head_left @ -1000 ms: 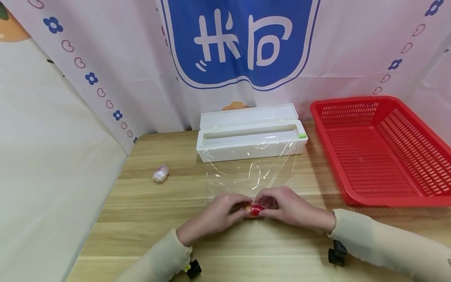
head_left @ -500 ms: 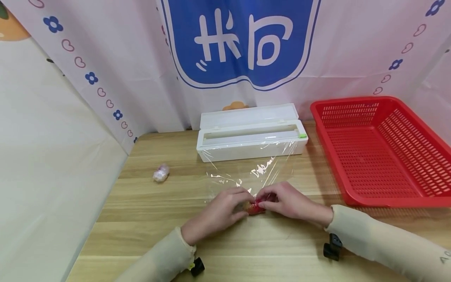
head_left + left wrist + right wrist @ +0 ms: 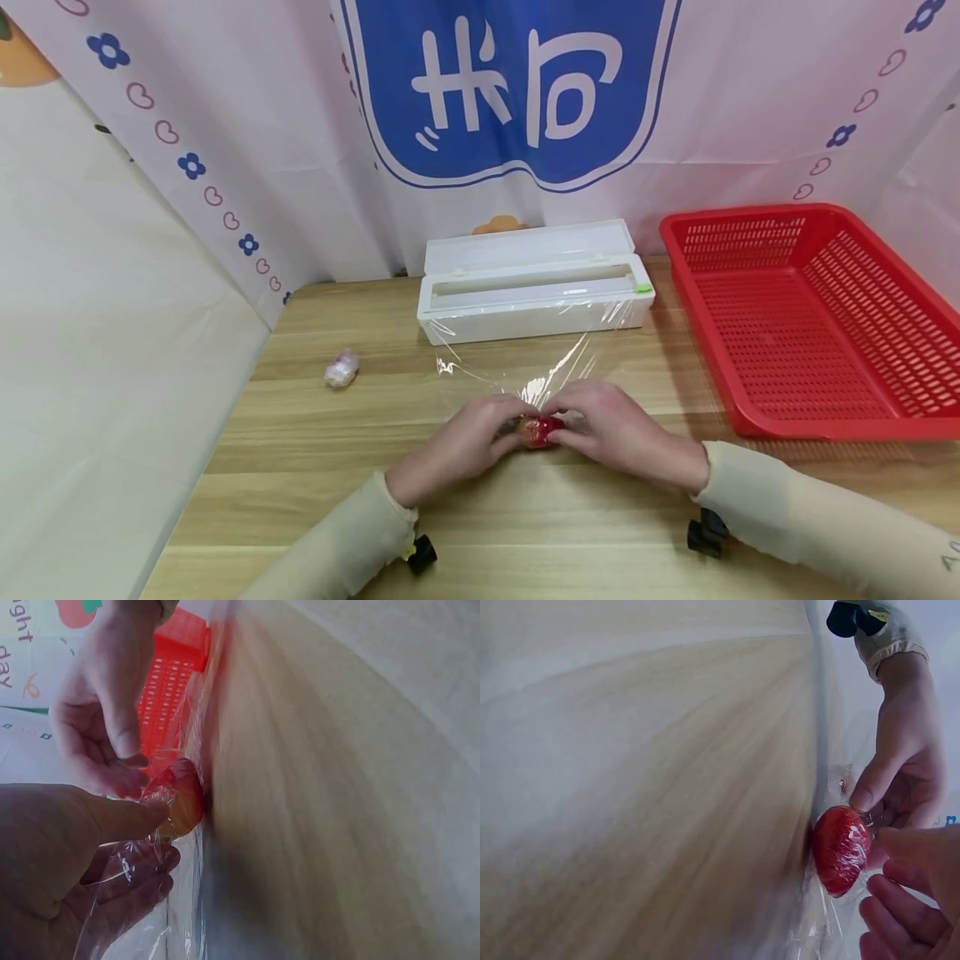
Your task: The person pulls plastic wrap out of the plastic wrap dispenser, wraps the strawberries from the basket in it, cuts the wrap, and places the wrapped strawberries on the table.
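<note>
A small rounded red-and-yellow piece, like a fruit, lies on the table under clear cling film. My left hand pinches its yellow end through the film, thumb on the near side. From the other side my right hand pinches the red end, thumb low and fingers over the top. In the left wrist view the fruit-like piece shows red above and yellow below. The right wrist view shows its shiny red side with wrinkled film over it. Fingers hide parts of the piece.
Behind the hands stands a white cling film box, lid raised, its sheet stretching to the hands. A red slotted basket is at the right. A small wrapped whitish-purple piece lies at the left. A printed curtain hangs behind.
Both hands have shifted slightly away from the body with the piece. The right fingers moved from folding film at its top to around its red end. Glints on the film changed.
</note>
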Demonstrator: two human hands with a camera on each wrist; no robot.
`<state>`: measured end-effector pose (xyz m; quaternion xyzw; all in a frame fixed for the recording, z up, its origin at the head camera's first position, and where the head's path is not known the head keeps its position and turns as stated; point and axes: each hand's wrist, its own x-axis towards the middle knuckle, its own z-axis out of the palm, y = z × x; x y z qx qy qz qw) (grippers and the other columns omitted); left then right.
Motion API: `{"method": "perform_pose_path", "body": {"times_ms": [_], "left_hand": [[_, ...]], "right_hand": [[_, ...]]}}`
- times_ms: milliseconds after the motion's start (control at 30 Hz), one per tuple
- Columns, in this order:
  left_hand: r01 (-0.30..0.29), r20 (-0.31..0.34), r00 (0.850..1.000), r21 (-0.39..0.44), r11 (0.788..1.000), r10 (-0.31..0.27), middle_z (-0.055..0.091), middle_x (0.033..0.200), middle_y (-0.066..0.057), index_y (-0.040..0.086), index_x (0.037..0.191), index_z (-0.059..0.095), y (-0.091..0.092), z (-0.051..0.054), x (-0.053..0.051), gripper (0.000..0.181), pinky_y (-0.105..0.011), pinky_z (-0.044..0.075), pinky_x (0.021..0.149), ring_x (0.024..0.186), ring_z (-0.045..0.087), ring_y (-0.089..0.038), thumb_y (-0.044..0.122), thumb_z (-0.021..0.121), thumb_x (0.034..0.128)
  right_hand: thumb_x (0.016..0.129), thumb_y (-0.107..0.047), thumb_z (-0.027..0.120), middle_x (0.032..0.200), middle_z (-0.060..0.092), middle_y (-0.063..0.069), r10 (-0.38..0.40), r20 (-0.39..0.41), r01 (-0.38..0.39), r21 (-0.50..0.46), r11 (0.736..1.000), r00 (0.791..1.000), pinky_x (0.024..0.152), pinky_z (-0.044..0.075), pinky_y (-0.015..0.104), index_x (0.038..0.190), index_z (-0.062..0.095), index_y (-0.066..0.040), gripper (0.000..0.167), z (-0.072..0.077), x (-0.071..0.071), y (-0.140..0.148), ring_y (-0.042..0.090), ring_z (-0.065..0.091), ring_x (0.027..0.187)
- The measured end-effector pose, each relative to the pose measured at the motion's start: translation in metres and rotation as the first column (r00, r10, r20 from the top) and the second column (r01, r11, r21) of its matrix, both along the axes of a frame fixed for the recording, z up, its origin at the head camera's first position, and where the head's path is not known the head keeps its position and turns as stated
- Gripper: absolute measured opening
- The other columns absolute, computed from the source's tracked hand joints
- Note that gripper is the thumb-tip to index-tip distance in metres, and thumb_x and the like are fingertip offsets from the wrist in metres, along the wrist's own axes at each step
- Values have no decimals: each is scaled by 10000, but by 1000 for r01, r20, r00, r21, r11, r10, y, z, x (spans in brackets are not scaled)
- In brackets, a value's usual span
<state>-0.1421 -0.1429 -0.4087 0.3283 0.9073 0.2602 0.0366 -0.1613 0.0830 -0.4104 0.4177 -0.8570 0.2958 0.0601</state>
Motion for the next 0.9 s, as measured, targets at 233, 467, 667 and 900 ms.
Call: {"method": "perform_pose_path", "body": {"times_ms": [233,467,667,900], "left_hand": [[-1,47,999,-55,999,4,728,1173,15,138,1239,668,0,0,-6,290,-303,529,1004,1099,668,-115,203,651,957],[-51,-57,997,-79,996,46,689,1161,13,156,1205,671,0,3,-5,311,-325,546,964,1076,648,-146,259,711,915],[-53,-116,992,-115,992,40,648,1129,32,178,1167,677,2,3,-4,386,-313,543,952,1061,611,-131,267,815,817],[-63,-120,992,-131,989,47,679,1123,33,158,1164,672,4,1,-9,310,-286,551,949,1055,641,-117,227,758,874]], "right_hand": [[752,-195,859,988,743,-46,-7,58,6,17,1000,998,826,573,302,1050,718,-141,333,-10,-3,-3,88,678,900],[768,-180,848,965,731,-68,-66,218,67,2,998,974,821,574,282,1042,680,-162,322,-12,-8,-4,61,672,893],[801,-151,818,919,733,-55,-86,298,93,-12,996,951,790,586,299,998,656,-166,255,-11,-12,-3,78,686,875],[831,-212,797,911,736,-95,-107,228,105,19,994,968,776,561,288,974,716,-207,164,-8,-14,-2,73,671,856]]}}
